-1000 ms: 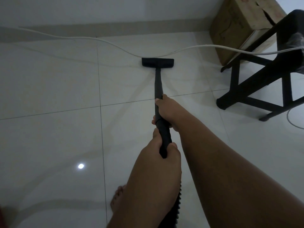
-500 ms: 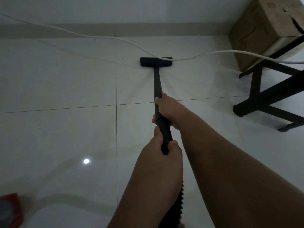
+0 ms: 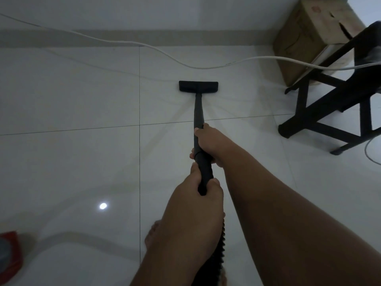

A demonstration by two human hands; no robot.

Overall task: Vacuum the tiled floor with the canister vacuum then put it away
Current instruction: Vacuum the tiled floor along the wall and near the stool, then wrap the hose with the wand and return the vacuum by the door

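Both hands are closed round the black wand (image 3: pixel 198 108). The right hand (image 3: pixel 208 143) is forward with its fingers curled about the tube. The left hand (image 3: pixel 195 203) sits just behind it, nearer the body, and clasps the thicker cuff where the ribbed hose (image 3: pixel 210 273) begins. From this grip the wand's long axis runs straight ahead and down to the floor nozzle (image 3: pixel 198 86), which lies flat on the tiled floor (image 3: pixel 72 162) with its bar set crosswise. Just beyond the nozzle a white cable (image 3: pixel 206 68) trails over the tiles, so a further push would likely meet it. Ahead and right of the grip stand a black frame (image 3: pixel 329 112) and a cardboard box (image 3: pixel 305 38). The hose runs out of view below. A red object (image 3: pixel 10 256) is cut off back to the left; whether it is the canister cannot be told.
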